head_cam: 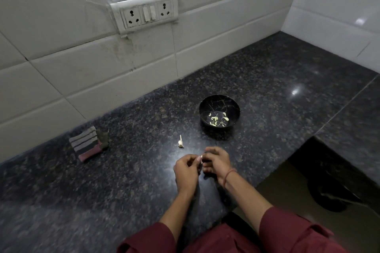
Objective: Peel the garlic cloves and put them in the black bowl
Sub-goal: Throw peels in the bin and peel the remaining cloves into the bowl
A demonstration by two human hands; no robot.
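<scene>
A black bowl point(207, 104) veined with thin gold lines is set on a dark speckled granite counter point(123, 180). Several peeled garlic cloves point(215, 119) are scattered across its floor. In front of the bowl and slightly to its left, what appears to be a small garlic clove point(201, 159) is pinched between the curled fingertips of the left hand point(186, 170) and the right hand point(216, 162), which are held close together just above the counter. Between the bowl and the hands, left of the bowl, a garlic bulb remnant point(180, 142) with its stalk is seen. Far to the bowl's left, a folded striped cloth point(87, 144) is laid near the tiled wall.
</scene>
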